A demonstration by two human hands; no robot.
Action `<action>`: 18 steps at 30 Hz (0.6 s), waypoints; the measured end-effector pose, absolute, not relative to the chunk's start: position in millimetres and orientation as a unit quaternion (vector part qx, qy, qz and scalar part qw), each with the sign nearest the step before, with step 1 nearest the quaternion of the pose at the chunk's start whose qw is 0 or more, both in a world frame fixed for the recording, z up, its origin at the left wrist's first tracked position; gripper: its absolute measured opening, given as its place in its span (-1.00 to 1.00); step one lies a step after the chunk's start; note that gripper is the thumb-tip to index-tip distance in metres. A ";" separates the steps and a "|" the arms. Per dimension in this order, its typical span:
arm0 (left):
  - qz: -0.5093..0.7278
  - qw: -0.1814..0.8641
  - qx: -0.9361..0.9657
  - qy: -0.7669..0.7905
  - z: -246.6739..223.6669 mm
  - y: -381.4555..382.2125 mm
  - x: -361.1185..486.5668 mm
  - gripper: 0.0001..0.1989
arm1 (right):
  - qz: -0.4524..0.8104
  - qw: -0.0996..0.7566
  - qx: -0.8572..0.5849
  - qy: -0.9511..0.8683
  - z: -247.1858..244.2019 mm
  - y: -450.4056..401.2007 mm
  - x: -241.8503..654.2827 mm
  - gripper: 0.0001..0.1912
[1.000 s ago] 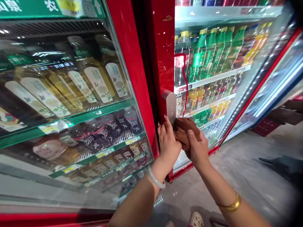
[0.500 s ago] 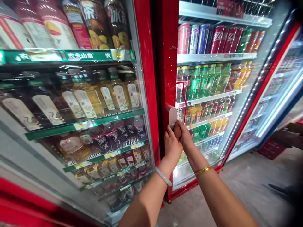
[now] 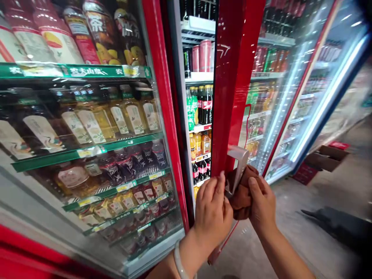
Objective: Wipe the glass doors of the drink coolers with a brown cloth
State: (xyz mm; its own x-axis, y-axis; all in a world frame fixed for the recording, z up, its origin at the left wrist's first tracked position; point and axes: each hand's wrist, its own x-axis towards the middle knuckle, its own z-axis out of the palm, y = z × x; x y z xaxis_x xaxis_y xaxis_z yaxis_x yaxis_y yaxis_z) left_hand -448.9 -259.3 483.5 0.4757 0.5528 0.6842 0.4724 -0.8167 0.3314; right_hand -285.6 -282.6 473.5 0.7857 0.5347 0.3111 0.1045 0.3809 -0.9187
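- The right hand (image 3: 263, 201) grips the brown cloth (image 3: 244, 195), thumb pressed on its folds; the cloth lies bunched against the handle (image 3: 241, 162) of the red-framed door (image 3: 229, 97).
- The left hand (image 3: 213, 209) is beside the handle, fingers partly curled; whether it grasps anything, I cannot tell.
- The door stands partly open; cans (image 3: 205, 56) and bottles (image 3: 191, 108) show through the gap.
- A closed glass-fronted fridge (image 3: 165, 77) stands to the left; cardboard boxes (image 3: 328, 158) sit on the floor (image 3: 279, 209) at right.
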 end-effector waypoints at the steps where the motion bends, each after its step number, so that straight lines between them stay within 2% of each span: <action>1: 0.446 0.025 0.847 0.288 484.6 -262.5 -446.3 -0.19 | 0.048 0.770 -0.561 -0.301 477.0 -300.3 -280.5 -0.53; 3: 0.468 0.009 0.845 0.261 485.0 -266.5 -434.8 -0.14 | -0.142 0.727 -0.575 -0.347 485.4 -333.4 -271.1 -0.60; 5: 0.454 0.024 0.865 0.211 483.1 -270.9 -418.1 -0.12 | -0.313 0.647 -0.561 -0.412 493.1 -362.8 -263.5 -0.66; 9: 0.448 0.061 0.886 0.105 477.0 -289.5 -385.3 -0.17 | -0.521 0.472 -0.524 -0.481 511.2 -404.6 -253.9 -0.70; 11: 0.454 0.070 0.886 0.065 476.4 -302.5 -372.1 -0.21 | -0.540 0.412 -0.517 -0.521 532.7 -415.9 -249.7 -0.73; 13: 0.468 0.084 0.879 0.031 478.8 -315.8 -361.1 -0.24 | -0.507 0.374 -0.536 -0.562 563.2 -423.0 -244.4 -0.76; 16: 0.492 0.125 0.862 -0.009 485.1 -333.2 -349.4 -0.26 | -0.513 0.394 -0.545 -0.533 599.3 -432.5 -235.0 -0.68; 18: 0.501 0.147 0.852 -0.033 488.7 -341.8 -345.1 -0.29 | -0.537 0.396 -0.544 -0.509 596.3 -441.4 -228.9 -0.62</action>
